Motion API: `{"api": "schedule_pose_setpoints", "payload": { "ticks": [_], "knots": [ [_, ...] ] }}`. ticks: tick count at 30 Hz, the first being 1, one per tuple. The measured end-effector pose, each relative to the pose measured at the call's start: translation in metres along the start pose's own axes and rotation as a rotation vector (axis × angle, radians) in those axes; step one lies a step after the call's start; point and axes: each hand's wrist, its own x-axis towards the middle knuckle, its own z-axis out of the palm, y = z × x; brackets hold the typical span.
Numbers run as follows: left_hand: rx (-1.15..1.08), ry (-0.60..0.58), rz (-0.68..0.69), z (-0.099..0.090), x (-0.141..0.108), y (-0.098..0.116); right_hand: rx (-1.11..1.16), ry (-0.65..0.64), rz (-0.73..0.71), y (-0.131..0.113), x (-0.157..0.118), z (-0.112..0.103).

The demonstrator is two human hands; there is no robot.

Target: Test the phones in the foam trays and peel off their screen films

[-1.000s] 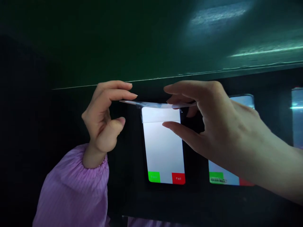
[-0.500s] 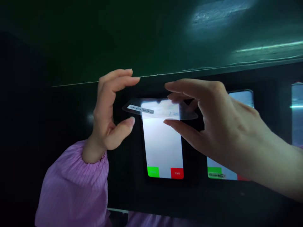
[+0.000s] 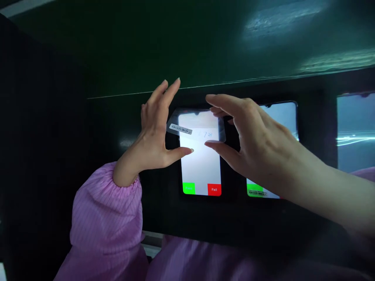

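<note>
A lit phone (image 3: 200,168) lies face up on the dark surface, its white screen showing a green corner box and a red "Fail" box. Over its top end is a clear film (image 3: 172,117) with a barcode label (image 3: 181,129) and handwritten digits. My left hand (image 3: 159,127) is at the film's left side, fingers stretched and thumb over the screen. At the right side my right hand (image 3: 249,128) curves with thumb and forefinger wide apart. The film's right edge runs in by its fingers; whether they touch it is unclear.
A second lit phone (image 3: 283,115) lies to the right, partly hidden under my right forearm, with a barcode label near its green box. Farther right is another screen (image 3: 354,128) with light reflections. A glossy dark green panel (image 3: 175,43) borders the back.
My left hand has moved right, its fingers straightening and its thumb now over the screen. The film spans less width than before. The view has shifted, and the right hand keeps its curved shape.
</note>
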Motion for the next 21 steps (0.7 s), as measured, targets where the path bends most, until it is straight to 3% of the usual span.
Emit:
{"api": "schedule_pose_setpoints", "payload": {
  "ticks": [8, 21],
  "knots": [
    [-0.075, -0.045, -0.099, 0.002, -0.004, 0.012, -0.043, -0.053, -0.002, -0.007, -0.016, 0.002],
    [-0.066, -0.073, -0.089, -0.002, -0.016, 0.020, -0.084, -0.126, 0.021, -0.019, -0.034, -0.001]
  ]
}}
